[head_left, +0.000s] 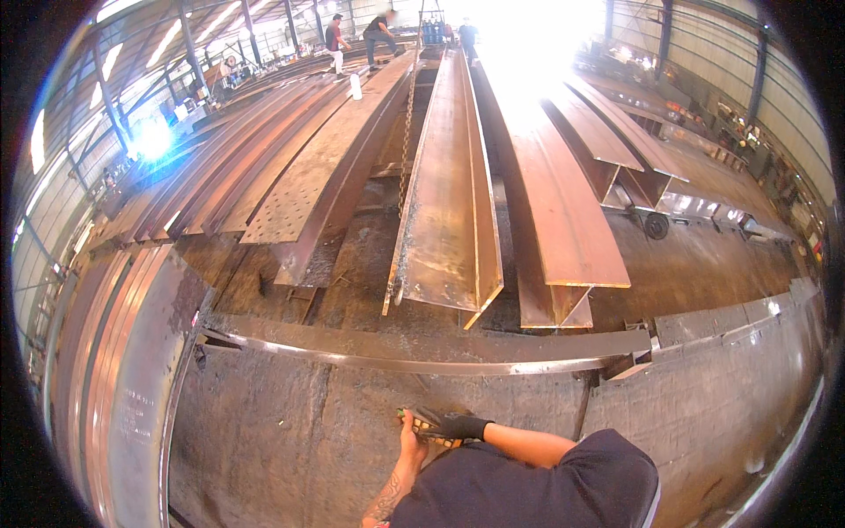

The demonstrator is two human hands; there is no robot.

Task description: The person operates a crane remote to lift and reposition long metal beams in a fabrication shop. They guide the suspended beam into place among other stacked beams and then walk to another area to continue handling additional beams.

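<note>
The person is standing over a long steel plate (352, 440) on the workshop floor, with both hands brought together low in the view. The right hand (449, 427) is wearing a dark glove and is curled around a small object (422, 429), yellowish and dark, too small to identify. The left hand (410, 444) is bare and is touching the same object from below; how far its fingers are closed cannot be told. Just beyond the hands a steel bar (422, 352) is lying crosswise, and long rusty beams (449, 202) are stretching away behind it. Handling the object well probably means keeping both hands close and steady above the plate, so it does not slip.
</note>
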